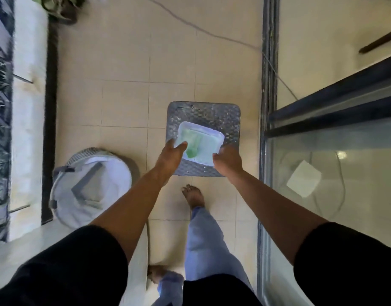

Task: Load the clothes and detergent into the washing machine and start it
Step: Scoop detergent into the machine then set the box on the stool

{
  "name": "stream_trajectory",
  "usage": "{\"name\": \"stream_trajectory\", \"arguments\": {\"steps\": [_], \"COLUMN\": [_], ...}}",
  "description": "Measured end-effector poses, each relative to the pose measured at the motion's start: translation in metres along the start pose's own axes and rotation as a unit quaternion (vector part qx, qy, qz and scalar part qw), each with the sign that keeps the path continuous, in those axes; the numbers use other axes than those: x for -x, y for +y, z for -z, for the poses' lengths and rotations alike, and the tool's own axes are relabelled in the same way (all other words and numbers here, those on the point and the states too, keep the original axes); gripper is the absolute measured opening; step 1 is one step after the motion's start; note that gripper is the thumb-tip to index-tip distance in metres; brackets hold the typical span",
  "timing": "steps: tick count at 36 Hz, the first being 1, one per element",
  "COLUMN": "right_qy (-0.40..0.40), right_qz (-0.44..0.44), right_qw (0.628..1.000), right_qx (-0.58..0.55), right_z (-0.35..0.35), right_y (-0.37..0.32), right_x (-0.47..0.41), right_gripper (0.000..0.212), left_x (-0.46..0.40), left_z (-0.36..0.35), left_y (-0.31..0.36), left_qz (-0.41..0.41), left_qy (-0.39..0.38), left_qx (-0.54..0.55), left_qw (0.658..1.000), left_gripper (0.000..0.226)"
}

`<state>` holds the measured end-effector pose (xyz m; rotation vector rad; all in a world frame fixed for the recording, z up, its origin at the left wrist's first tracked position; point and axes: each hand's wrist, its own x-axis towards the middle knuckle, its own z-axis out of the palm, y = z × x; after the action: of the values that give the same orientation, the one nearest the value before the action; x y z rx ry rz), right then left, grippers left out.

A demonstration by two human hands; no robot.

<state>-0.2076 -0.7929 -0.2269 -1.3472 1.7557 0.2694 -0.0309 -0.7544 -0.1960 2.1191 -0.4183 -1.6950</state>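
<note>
While both arms reach forward down the middle of the frame, the left hand (171, 156) and right hand (228, 161) grip a translucent plastic container (203, 143) from opposite sides. Left thumb lies over the container's near left corner, fingers curled underneath; right hand wraps the near right edge, fingers mostly hidden below it. Container is pale, rectangular with rounded corners, lid on, with something green (192, 146) visible through the lid toward its left half; cannot tell what the green item is. Container sits over a grey woven-pattern stool (223, 118) at frame centre; cannot tell whether it rests on the stool top or is held just above it.

Lower left of centre: a round white laundry basket (88, 188) with grey handles stands on the tiled floor (124, 102), well apart from the stool, with light fabric inside. A grey cable (212, 33) runs across the floor from top centre toward the right. Right side of the frame: glass sliding door (336, 168) with dark frame, reflecting a white square shape. Far left: white ledge and dark metal railing (0, 129). Upper left corner: a potted plant (57, 7), partly cut off. Bottom centre: bare feet and light blue trouser legs (205, 246); black sleeves (64, 268) cover both upper arms. Washing machine not identifiable in this view.
</note>
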Motion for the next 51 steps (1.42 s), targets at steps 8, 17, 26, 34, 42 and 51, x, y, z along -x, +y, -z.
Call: {"name": "stream_trajectory", "arguments": {"steps": [8, 17, 26, 34, 42, 51], "right_qy": [0.049, 0.042, 0.034, -0.107, -0.221, -0.272], "right_qz": [0.092, 0.315, 0.537, 0.64, 0.691, 0.707], "right_qw": [0.994, 0.948, 0.843, 0.761, 0.687, 0.645], "right_qx": [0.019, 0.005, 0.007, -0.003, 0.02, 0.097], "right_z": [0.008, 0.023, -0.015, -0.12, -0.248, -0.352], "right_y": [-0.024, -0.132, -0.223, -0.243, -0.224, -0.187], "right_x": [0.029, 0.122, 0.296, 0.447, 0.558, 0.638], "right_gripper": [0.023, 0.043, 0.045, 0.046, 0.044, 0.047], "left_x": [0.039, 0.141, 0.305, 0.449, 0.523, 0.571], "left_z": [0.034, 0.145, 0.238, 0.29, 0.313, 0.301], "left_y": [-0.002, -0.02, -0.097, -0.216, -0.37, -0.488], "left_qz": [-0.037, -0.115, -0.248, -0.317, -0.268, -0.2], "left_qy": [0.061, 0.2, 0.248, 0.448, 0.657, 0.733], "left_qx": [0.045, 0.131, 0.261, 0.344, 0.323, 0.366], "left_qw": [0.996, 0.964, 0.899, 0.762, 0.626, 0.537], "left_gripper": [0.057, 0.036, 0.039, 0.041, 0.06, 0.069]}}
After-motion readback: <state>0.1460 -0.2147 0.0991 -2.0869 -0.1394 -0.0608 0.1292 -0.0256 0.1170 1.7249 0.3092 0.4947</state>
